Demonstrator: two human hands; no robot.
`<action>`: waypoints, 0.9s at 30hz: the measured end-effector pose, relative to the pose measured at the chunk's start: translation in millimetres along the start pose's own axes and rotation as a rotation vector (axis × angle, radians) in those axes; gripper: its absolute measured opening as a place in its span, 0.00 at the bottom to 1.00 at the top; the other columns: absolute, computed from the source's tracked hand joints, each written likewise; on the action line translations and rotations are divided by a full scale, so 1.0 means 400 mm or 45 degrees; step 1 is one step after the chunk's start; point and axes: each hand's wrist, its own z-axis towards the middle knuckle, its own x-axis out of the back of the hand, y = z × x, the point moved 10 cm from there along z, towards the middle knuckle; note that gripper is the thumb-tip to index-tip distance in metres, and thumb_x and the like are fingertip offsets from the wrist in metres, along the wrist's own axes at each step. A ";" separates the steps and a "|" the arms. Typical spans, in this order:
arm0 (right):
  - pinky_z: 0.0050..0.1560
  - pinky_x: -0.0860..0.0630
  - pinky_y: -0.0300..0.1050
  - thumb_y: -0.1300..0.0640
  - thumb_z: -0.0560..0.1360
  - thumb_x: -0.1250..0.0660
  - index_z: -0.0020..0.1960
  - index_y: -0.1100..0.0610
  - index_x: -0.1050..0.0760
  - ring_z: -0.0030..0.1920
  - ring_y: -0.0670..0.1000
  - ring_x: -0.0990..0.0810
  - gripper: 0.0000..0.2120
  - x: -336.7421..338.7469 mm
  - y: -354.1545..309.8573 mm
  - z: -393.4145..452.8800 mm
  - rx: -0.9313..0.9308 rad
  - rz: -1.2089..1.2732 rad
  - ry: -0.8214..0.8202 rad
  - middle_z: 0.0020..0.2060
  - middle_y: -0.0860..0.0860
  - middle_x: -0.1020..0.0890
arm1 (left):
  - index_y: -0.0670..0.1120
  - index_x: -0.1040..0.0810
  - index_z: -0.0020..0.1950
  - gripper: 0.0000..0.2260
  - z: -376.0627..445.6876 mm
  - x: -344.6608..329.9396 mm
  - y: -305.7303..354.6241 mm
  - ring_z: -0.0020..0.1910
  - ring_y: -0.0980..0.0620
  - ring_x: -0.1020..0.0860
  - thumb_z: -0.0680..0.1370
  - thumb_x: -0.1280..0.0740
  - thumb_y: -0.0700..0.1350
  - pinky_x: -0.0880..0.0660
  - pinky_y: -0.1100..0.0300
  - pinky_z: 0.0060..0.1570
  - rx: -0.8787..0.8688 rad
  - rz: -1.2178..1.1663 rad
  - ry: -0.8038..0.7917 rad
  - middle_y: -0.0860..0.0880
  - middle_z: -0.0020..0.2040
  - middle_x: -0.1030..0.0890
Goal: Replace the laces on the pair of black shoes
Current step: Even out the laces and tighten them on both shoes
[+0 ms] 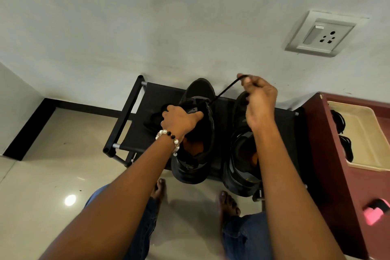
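Lace [226,88] is being pinched taut toward one o'clock by the right hand [259,103] — the left hand [179,120] is gripping the left shoe [196,133], steadying it against that pull.

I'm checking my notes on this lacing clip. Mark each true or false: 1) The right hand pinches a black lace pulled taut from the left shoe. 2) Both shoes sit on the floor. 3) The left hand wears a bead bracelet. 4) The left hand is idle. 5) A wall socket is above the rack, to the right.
1) True: the right hand pinches the lace, which runs taut to the left shoe.
2) False: both it and the right shoe stand on a black rack.
3) True: the bracelet circles the wrist of the left hand.
4) False: it grips the left shoe.
5) True: the socket.
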 end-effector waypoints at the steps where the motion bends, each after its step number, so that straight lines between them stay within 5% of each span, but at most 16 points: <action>1: 0.40 0.29 0.37 0.66 0.79 0.39 0.43 0.55 0.23 0.57 0.51 0.18 0.11 0.000 -0.005 -0.001 -0.049 0.302 -0.027 0.49 0.55 0.15 | 0.38 0.41 0.73 0.44 0.002 0.000 -0.001 0.64 0.37 0.29 0.68 0.27 0.61 0.26 0.44 0.61 0.002 0.004 0.002 0.39 0.69 0.32; 3: 0.34 0.36 0.38 0.66 0.80 0.45 0.41 0.54 0.28 0.54 0.55 0.17 0.13 -0.018 -0.007 -0.010 -0.165 0.684 -0.117 0.47 0.58 0.15 | 0.39 0.40 0.72 0.43 0.004 -0.002 -0.003 0.64 0.36 0.29 0.69 0.27 0.61 0.26 0.43 0.61 0.004 0.014 0.004 0.38 0.68 0.32; 5: 0.33 0.36 0.40 0.65 0.80 0.45 0.42 0.55 0.29 0.39 0.53 0.19 0.11 -0.039 0.012 -0.019 -0.245 0.635 -0.181 0.37 0.55 0.17 | 0.40 0.40 0.73 0.42 0.006 -0.006 -0.004 0.64 0.36 0.30 0.69 0.27 0.61 0.27 0.43 0.61 0.010 0.018 0.002 0.38 0.69 0.33; 8: 0.38 0.31 0.41 0.57 0.80 0.35 0.51 0.57 0.23 0.34 0.47 0.25 0.05 -0.069 0.008 -0.024 -0.082 -0.215 -0.313 0.34 0.51 0.21 | 0.41 0.40 0.72 0.42 0.008 -0.009 -0.006 0.64 0.35 0.30 0.69 0.28 0.62 0.27 0.42 0.61 0.011 0.018 0.008 0.38 0.69 0.33; 11: 0.55 0.27 0.41 0.52 0.77 0.30 0.60 0.56 0.21 0.53 0.50 0.20 0.14 -0.127 0.059 -0.037 0.174 -1.305 -0.604 0.51 0.52 0.18 | 0.42 0.41 0.73 0.41 0.006 -0.011 -0.011 0.64 0.35 0.31 0.69 0.29 0.62 0.28 0.42 0.62 0.015 -0.006 0.030 0.38 0.69 0.34; 13: 0.58 0.24 0.46 0.54 0.77 0.31 0.57 0.58 0.18 0.54 0.55 0.19 0.11 -0.137 0.084 -0.045 0.175 -1.543 -0.639 0.52 0.56 0.17 | 0.42 0.40 0.72 0.41 0.002 -0.013 -0.011 0.64 0.35 0.31 0.69 0.28 0.61 0.28 0.42 0.62 0.015 -0.022 0.055 0.38 0.69 0.34; 17: 0.56 0.25 0.44 0.58 0.76 0.31 0.50 0.58 0.16 0.50 0.51 0.19 0.07 -0.102 0.026 -0.024 0.181 -1.233 -0.375 0.47 0.53 0.15 | 0.41 0.39 0.71 0.37 -0.004 -0.010 -0.012 0.65 0.34 0.32 0.71 0.28 0.60 0.28 0.42 0.61 -0.001 -0.027 0.103 0.38 0.69 0.34; 21: 0.44 0.29 0.39 0.64 0.76 0.34 0.42 0.55 0.19 0.42 0.43 0.21 0.08 0.003 -0.011 0.000 -0.011 -0.174 -0.030 0.43 0.47 0.15 | 0.42 0.38 0.71 0.38 0.001 -0.010 -0.017 0.65 0.35 0.31 0.70 0.28 0.60 0.28 0.42 0.62 0.009 -0.078 0.100 0.39 0.69 0.34; 23: 0.33 0.36 0.39 0.63 0.77 0.38 0.43 0.54 0.23 0.40 0.45 0.24 0.08 0.014 -0.013 0.000 -0.064 0.315 -0.039 0.47 0.49 0.16 | 0.42 0.37 0.71 0.38 0.000 -0.009 -0.016 0.65 0.35 0.31 0.69 0.27 0.60 0.28 0.42 0.62 0.014 -0.079 0.108 0.39 0.69 0.34; 25: 0.33 0.36 0.39 0.60 0.78 0.40 0.44 0.54 0.27 0.42 0.48 0.23 0.06 -0.001 -0.007 -0.007 -0.144 0.635 -0.107 0.50 0.55 0.16 | 0.42 0.37 0.71 0.38 -0.001 -0.010 -0.016 0.65 0.34 0.31 0.69 0.27 0.60 0.28 0.42 0.62 0.013 -0.080 0.105 0.38 0.69 0.34; 27: 0.34 0.35 0.41 0.56 0.79 0.40 0.43 0.53 0.29 0.39 0.51 0.22 0.07 -0.023 0.017 -0.018 -0.265 0.690 -0.138 0.42 0.56 0.17 | 0.42 0.38 0.71 0.38 0.001 -0.012 -0.017 0.65 0.34 0.31 0.69 0.28 0.60 0.28 0.41 0.62 0.017 -0.083 0.096 0.38 0.69 0.34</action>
